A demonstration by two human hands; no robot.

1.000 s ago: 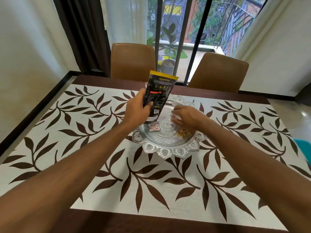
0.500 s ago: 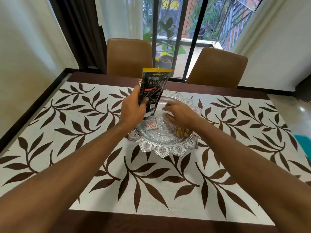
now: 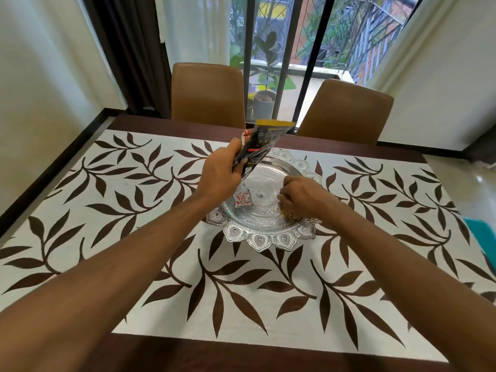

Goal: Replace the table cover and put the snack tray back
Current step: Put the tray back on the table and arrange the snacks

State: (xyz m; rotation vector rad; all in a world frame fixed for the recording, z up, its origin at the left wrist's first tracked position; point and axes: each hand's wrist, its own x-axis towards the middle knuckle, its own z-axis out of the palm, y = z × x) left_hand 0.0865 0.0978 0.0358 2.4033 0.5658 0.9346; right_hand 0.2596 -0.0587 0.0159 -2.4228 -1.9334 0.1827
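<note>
A white table cover (image 3: 161, 210) with brown leaf prints lies flat over the dark wooden table (image 3: 188, 355). On it, at mid table, stands a round silver snack tray (image 3: 268, 237) with a scalloped rim. My left hand (image 3: 222, 175) grips a black and yellow snack pouch (image 3: 264, 140) together with a smaller red and white packet, tilted above the tray's far left side. My right hand (image 3: 303, 197) has its fingers curled down over a small yellowish snack packet (image 3: 288, 216) at the tray's right side. A red and white sachet (image 3: 243, 200) lies in the tray's left part.
Two brown chairs (image 3: 208, 95) (image 3: 346, 114) stand at the table's far edge, before a barred window with a potted plant (image 3: 264, 100). A dark curtain (image 3: 128, 49) hangs at the back left. Something teal (image 3: 483, 234) shows at the right edge.
My left hand has tilted the pouch further and now also holds a red and white packet. My right hand has drawn back to the tray's right side, onto the yellowish packet.
</note>
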